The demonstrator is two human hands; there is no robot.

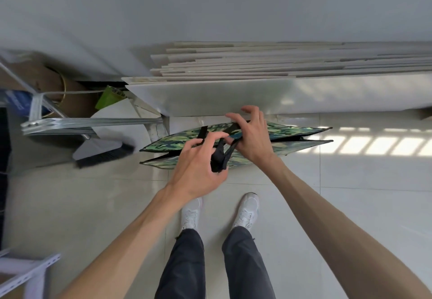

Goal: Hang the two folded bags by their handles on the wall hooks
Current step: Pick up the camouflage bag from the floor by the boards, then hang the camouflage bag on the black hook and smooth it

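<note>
Two flat camouflage-print bags (297, 135) are held on edge above the floor, seen from the top, one behind the other. Black handle straps (221, 156) rise from them between my hands. My left hand (198, 165) pinches the bunched black straps with thumb and fingers. My right hand (251, 135) grips the top edge of the bags and a strap, two fingers raised free. No wall hooks are in view.
A stack of pale tiles (268, 81) leans on the white wall just behind the bags. At the left stand a metal ladder (70, 123), a broom head (100, 152) and cardboard. A shelf frame corner (28, 268) is at the lower left. My feet stand on the tiled floor.
</note>
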